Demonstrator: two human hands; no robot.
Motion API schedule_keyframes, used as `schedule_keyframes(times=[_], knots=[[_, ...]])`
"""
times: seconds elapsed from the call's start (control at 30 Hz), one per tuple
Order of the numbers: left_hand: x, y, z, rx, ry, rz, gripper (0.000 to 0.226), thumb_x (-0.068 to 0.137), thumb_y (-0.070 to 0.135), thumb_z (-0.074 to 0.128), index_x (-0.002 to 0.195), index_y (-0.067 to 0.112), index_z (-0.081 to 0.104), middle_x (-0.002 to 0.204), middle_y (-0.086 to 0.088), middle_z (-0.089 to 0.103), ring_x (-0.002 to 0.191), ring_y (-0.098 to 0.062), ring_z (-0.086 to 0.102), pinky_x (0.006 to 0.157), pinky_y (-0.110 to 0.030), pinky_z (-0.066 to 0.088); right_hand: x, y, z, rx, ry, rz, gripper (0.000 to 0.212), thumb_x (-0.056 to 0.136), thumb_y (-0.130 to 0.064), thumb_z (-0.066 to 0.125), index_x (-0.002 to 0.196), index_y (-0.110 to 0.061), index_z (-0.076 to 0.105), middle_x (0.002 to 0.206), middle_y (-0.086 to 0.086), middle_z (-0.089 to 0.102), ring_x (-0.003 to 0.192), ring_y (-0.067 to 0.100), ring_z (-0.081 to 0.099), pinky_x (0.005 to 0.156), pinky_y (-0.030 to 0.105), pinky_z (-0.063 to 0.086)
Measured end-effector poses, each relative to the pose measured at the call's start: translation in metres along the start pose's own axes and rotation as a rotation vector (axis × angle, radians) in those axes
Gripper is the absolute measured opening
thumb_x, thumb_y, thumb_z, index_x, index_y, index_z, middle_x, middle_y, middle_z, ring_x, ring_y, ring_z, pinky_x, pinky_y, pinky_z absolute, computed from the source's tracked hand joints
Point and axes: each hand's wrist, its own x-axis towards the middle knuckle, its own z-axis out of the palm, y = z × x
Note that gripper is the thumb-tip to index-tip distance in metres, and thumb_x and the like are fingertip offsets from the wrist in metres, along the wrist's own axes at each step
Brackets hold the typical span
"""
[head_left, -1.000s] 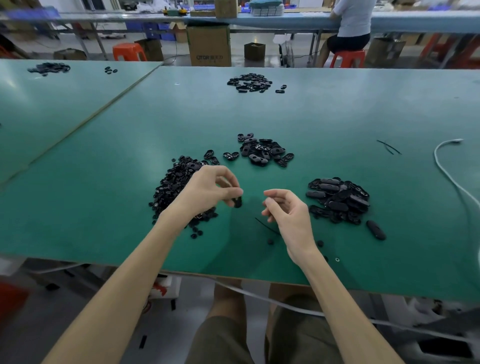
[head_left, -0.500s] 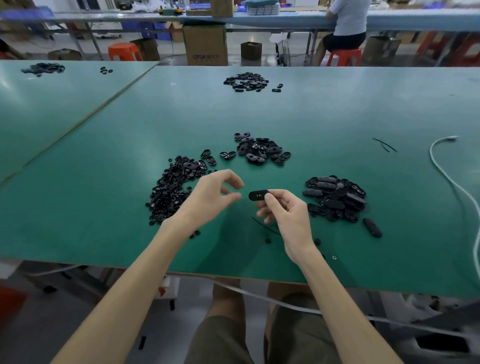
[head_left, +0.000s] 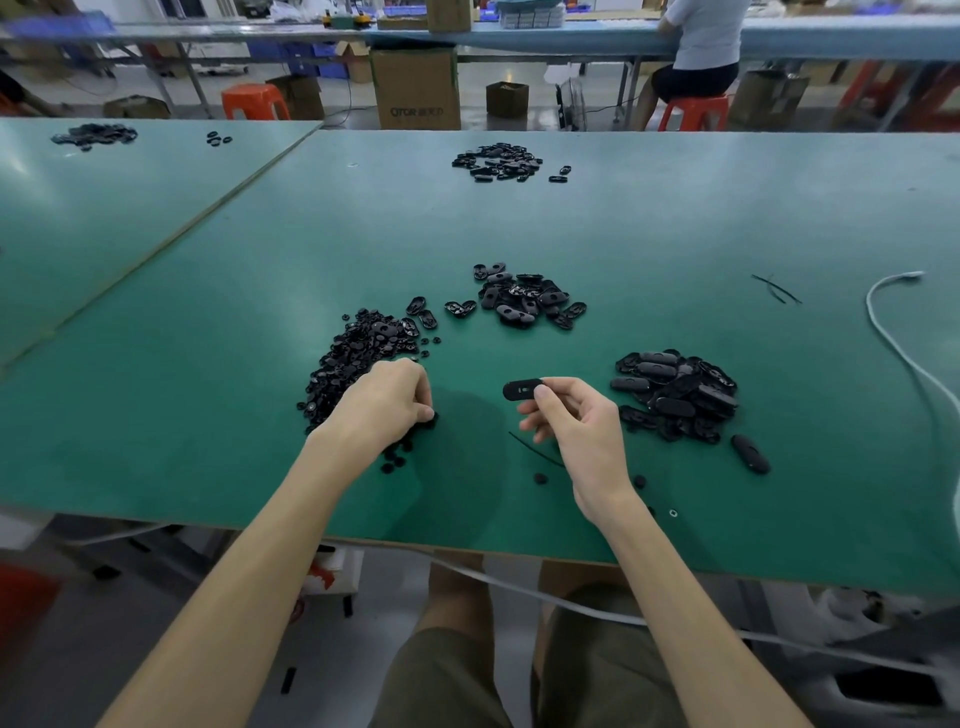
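Note:
My right hand is raised just above the green table and pinches a black oval casing between thumb and fingers. My left hand is down at the near edge of a pile of small black round parts. Its fingers are curled onto the pile and pinch one small part; the fingertips are partly hidden. A heap of closed oval casings lies to the right of my right hand. A pile of open oval shells lies farther back in the middle.
One oval casing lies alone at the right. A thin black strip and loose round parts sit under my right hand. A white cable curves along the right side. Another pile lies at the far edge. A person sits behind.
My left hand has let go near the casing and dropped left and down onto the small-parts pile. My right hand brought the oval casing into view and holds it in place.

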Motion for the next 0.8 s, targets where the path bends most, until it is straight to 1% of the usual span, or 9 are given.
schedule_keyframes(times=[0.1, 0.17, 0.2, 0.27, 0.33, 0.43, 0.57, 0.7, 0.8], knots=[[0.000, -0.002, 0.003, -0.035, 0.052, 0.010, 0.014, 0.095, 0.017, 0.073, 0.085, 0.017, 0.065, 0.092, 0.001, 0.065, 0.079, -0.013, 0.060, 0.074, -0.033, 0.048, 0.000, 0.000, 0.000, -0.009, 0.000, -0.001, 0.011, 0.104, -0.004, 0.060, 0.107, -0.001, 0.070, 0.082, 0.008, 0.077, 0.065, 0.014, 0.069, 0.058, 0.024, 0.053], [0.000, -0.002, 0.003, -0.119, 0.106, 0.017, 0.011, 0.096, 0.016, 0.072, 0.087, 0.016, 0.066, 0.091, 0.002, 0.066, 0.080, -0.010, 0.060, 0.073, -0.031, 0.047, 0.000, 0.000, -0.001, -0.011, 0.000, -0.001, 0.011, 0.104, -0.005, 0.060, 0.107, -0.001, 0.070, 0.082, 0.008, 0.077, 0.066, 0.014, 0.069, 0.058, 0.024, 0.053], [0.000, 0.000, 0.003, -0.206, 0.122, 0.014, 0.009, 0.097, 0.016, 0.071, 0.089, 0.017, 0.066, 0.089, 0.002, 0.067, 0.078, -0.009, 0.061, 0.070, -0.028, 0.046, 0.000, 0.000, -0.001, -0.011, 0.000, -0.001, 0.011, 0.104, -0.005, 0.060, 0.107, -0.001, 0.070, 0.082, 0.008, 0.077, 0.066, 0.015, 0.069, 0.058, 0.024, 0.053], [-0.002, 0.007, 0.004, -0.451, 0.114, 0.032, 0.009, 0.097, 0.015, 0.070, 0.090, 0.015, 0.066, 0.078, 0.000, 0.070, 0.067, -0.010, 0.063, 0.061, -0.021, 0.045, 0.000, 0.000, -0.001, -0.010, 0.001, -0.003, 0.010, 0.104, -0.005, 0.060, 0.106, -0.002, 0.070, 0.082, 0.008, 0.077, 0.066, 0.015, 0.069, 0.058, 0.024, 0.053], [-0.006, 0.021, 0.008, -0.714, 0.081, 0.106, 0.008, 0.097, 0.011, 0.070, 0.091, 0.010, 0.065, 0.072, -0.002, 0.072, 0.059, -0.008, 0.064, 0.055, -0.020, 0.047, 0.001, 0.000, -0.001, -0.011, 0.003, -0.007, 0.010, 0.104, -0.007, 0.061, 0.104, -0.003, 0.071, 0.081, 0.007, 0.077, 0.066, 0.015, 0.069, 0.057, 0.023, 0.053], [-0.009, 0.043, 0.023, -1.007, 0.092, 0.187, 0.004, 0.095, 0.003, 0.070, 0.097, 0.004, 0.066, 0.079, -0.006, 0.073, 0.067, -0.011, 0.069, 0.059, -0.022, 0.052, 0.000, 0.000, -0.001, -0.009, 0.011, -0.015, 0.010, 0.103, -0.009, 0.063, 0.103, -0.004, 0.071, 0.080, 0.006, 0.077, 0.065, 0.014, 0.070, 0.057, 0.022, 0.052], [-0.003, 0.057, 0.048, -1.161, 0.177, 0.163, 0.005, 0.094, 0.005, 0.072, 0.096, 0.009, 0.071, 0.084, -0.005, 0.074, 0.071, -0.012, 0.070, 0.063, -0.022, 0.051, 0.000, 0.001, -0.001, -0.005, 0.032, -0.023, 0.009, 0.103, -0.010, 0.063, 0.102, -0.006, 0.071, 0.080, 0.005, 0.077, 0.067, 0.015, 0.070, 0.058, 0.023, 0.052], [-0.005, 0.057, 0.070, -1.217, 0.301, 0.159, 0.004, 0.094, 0.011, 0.074, 0.096, 0.015, 0.075, 0.078, 0.002, 0.074, 0.071, -0.009, 0.067, 0.064, -0.019, 0.051, 0.002, 0.002, -0.001, -0.004, 0.055, -0.033, 0.009, 0.103, -0.010, 0.063, 0.101, -0.006, 0.071, 0.082, 0.007, 0.077, 0.068, 0.017, 0.071, 0.058, 0.023, 0.053], [-0.005, 0.054, 0.076, -1.257, 0.308, 0.162, 0.004, 0.093, 0.013, 0.075, 0.096, 0.015, 0.075, 0.080, 0.001, 0.075, 0.070, -0.010, 0.067, 0.065, -0.019, 0.051, 0.002, 0.003, -0.002, -0.009, 0.054, -0.040, 0.009, 0.103, -0.010, 0.064, 0.100, -0.007, 0.071, 0.082, 0.007, 0.077, 0.068, 0.017, 0.072, 0.058, 0.023, 0.053]])
